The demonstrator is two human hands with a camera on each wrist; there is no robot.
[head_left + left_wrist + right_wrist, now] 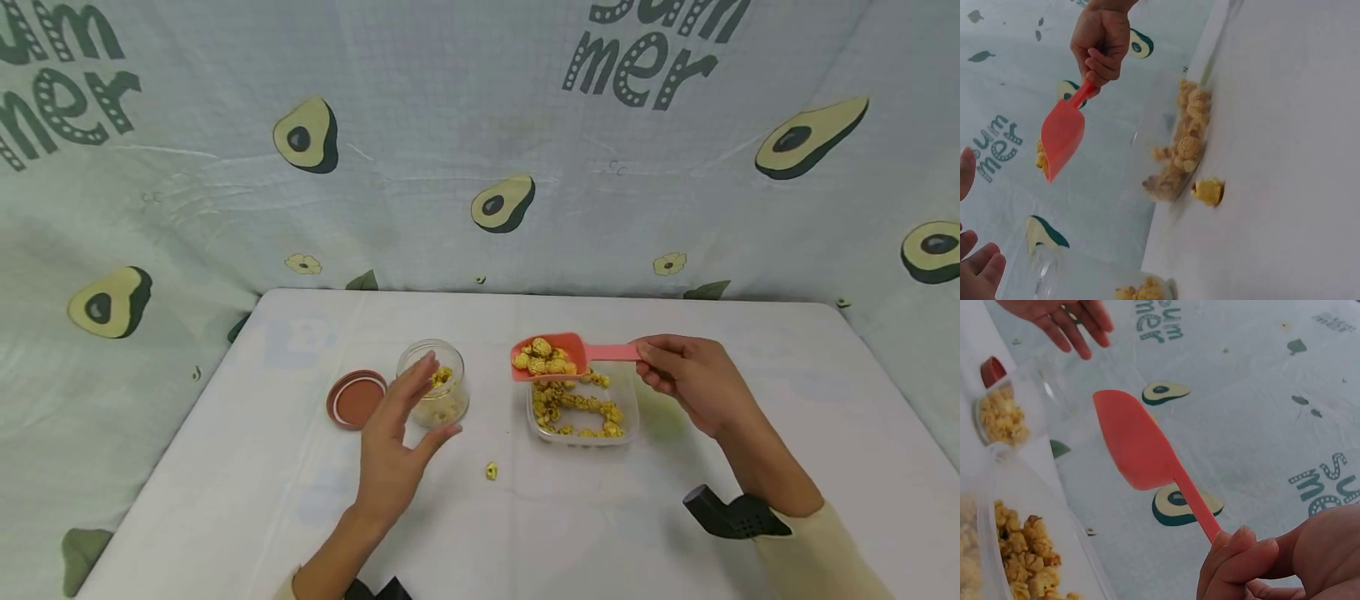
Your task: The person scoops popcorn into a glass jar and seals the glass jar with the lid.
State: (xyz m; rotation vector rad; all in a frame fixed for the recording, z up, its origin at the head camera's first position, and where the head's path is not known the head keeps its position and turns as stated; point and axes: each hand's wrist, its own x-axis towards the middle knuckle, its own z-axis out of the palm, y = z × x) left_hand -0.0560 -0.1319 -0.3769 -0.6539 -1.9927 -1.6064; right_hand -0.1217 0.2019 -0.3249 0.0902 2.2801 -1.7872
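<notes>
My right hand [688, 379] grips the handle of a red scoop [606, 352] heaped with yellow popcorn [542, 357]. The scoop is held up over a clear plastic container [583, 440], which has more popcorn on its bottom. On the left stands an uncapped clear jar [457, 408] with some popcorn inside. Beside that jar my left hand [393, 458] is raised, fingers extended and thumb spread apart, holding nothing. It partly covers the jar in the head view; whether it touches the glass I cannot tell.
A brown round lid [357, 400] lies left of the jar. One loose popcorn piece [491, 471] sits on the white table [600, 533] between jar and container. Behind the table hangs a cloth [420, 225] printed with avocados.
</notes>
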